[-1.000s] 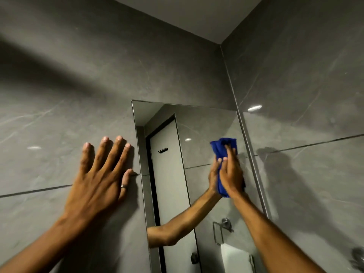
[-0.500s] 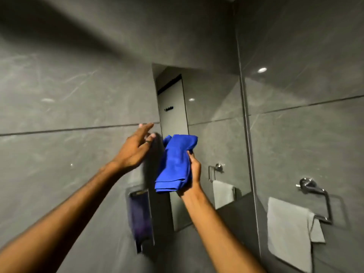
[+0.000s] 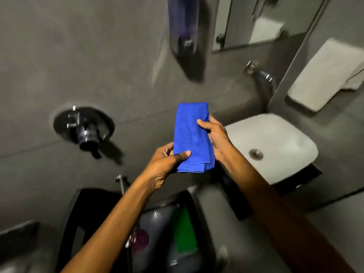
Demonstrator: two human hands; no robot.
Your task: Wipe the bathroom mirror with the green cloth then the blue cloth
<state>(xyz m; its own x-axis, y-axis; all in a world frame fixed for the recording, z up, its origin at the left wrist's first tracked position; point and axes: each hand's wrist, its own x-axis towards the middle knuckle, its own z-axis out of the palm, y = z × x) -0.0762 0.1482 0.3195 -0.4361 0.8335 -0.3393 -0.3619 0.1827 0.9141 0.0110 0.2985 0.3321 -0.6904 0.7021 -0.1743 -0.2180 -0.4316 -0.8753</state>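
The blue cloth (image 3: 192, 136) is folded into a long rectangle and held between both hands at chest height in front of the grey tiled wall. My left hand (image 3: 167, 163) pinches its lower left corner, thumb on top. My right hand (image 3: 215, 134) grips its right edge. The green cloth (image 3: 184, 231) lies below, blurred, draped on a dark container. Only the bottom edge of the mirror (image 3: 260, 22) shows at the top right, well above the hands.
A white basin (image 3: 275, 142) with a drain sits to the right, a chrome tap (image 3: 262, 75) above it. A soap dispenser (image 3: 185, 30) and a round valve (image 3: 84, 129) hang on the wall. A white towel (image 3: 325, 73) hangs at the far right.
The view has swung down from the mirror to the basin. My right hand has brought the blue cloth off the glass, and my left hand has left the wall and taken hold of the cloth.
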